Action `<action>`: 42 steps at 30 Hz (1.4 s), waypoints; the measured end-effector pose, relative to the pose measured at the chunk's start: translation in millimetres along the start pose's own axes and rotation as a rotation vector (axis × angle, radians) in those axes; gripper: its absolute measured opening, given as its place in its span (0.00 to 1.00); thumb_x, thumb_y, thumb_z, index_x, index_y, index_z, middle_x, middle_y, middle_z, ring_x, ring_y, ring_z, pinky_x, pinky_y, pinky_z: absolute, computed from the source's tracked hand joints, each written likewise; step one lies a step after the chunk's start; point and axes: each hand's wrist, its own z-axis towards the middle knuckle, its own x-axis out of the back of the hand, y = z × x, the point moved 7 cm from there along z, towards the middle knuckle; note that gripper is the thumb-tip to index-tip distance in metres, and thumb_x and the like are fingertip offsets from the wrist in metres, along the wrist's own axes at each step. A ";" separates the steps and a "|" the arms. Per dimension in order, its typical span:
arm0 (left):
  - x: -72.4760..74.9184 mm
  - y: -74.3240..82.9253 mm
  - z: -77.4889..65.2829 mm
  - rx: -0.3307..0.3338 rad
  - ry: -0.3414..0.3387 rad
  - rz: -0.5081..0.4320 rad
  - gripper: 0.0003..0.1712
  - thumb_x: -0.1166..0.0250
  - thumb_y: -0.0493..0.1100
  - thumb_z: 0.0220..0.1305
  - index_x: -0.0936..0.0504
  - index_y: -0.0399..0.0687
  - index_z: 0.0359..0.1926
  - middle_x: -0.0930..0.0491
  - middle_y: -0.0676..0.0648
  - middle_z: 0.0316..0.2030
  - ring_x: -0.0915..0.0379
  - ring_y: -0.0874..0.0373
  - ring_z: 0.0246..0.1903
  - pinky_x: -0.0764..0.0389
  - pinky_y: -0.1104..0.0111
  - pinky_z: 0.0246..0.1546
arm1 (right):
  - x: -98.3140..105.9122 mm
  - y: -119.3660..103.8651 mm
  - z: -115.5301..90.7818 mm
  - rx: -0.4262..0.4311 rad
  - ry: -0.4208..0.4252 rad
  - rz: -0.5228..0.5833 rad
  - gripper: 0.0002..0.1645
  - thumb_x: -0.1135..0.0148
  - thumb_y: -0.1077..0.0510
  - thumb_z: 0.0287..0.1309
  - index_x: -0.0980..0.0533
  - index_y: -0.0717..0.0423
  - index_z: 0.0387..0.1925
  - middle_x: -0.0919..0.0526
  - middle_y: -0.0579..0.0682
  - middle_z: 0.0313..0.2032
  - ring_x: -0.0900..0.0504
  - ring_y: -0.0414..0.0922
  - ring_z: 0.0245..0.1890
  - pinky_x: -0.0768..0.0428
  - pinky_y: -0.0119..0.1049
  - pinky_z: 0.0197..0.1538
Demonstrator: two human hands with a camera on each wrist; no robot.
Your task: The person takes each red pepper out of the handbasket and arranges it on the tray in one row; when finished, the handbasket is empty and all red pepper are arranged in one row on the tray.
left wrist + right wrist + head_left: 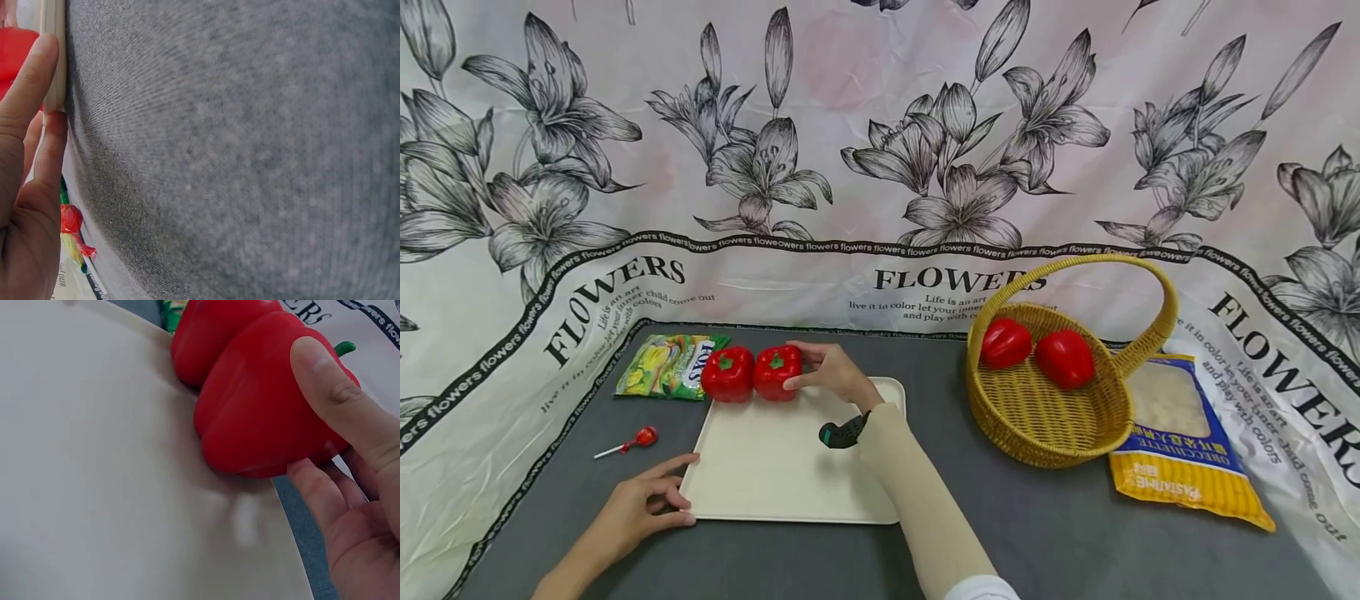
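Two red bell peppers with green stems stand side by side at the back left of a cream tray (790,467). My right hand (831,372) holds the right pepper (262,400), its thumb on one side and fingers on the other. The left pepper (727,374) touches it, as the right wrist view shows. My left hand (640,510) grips the tray's front left corner, thumb (37,69) at the front rim and bent fingers along the left side.
Left of the tray lie a red lollipop (646,436) and a green and yellow candy bag (662,367). A yellow wicker basket (1045,433) with two red vegetables (1065,359) stands to the right, beside a pasta bag (1187,475). A flowered cloth (842,200) hangs behind.
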 end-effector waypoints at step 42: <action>-6.8 -10.7 1.1 0.059 0.003 0.027 0.15 0.20 0.46 0.37 0.21 0.62 0.20 0.23 0.51 0.55 0.28 0.78 0.42 0.22 0.82 0.35 | 130.9 -51.6 -153.5 0.394 0.118 -0.039 0.29 0.33 0.71 0.53 0.27 0.66 0.58 0.24 0.63 0.57 0.26 0.57 0.58 0.29 0.45 0.61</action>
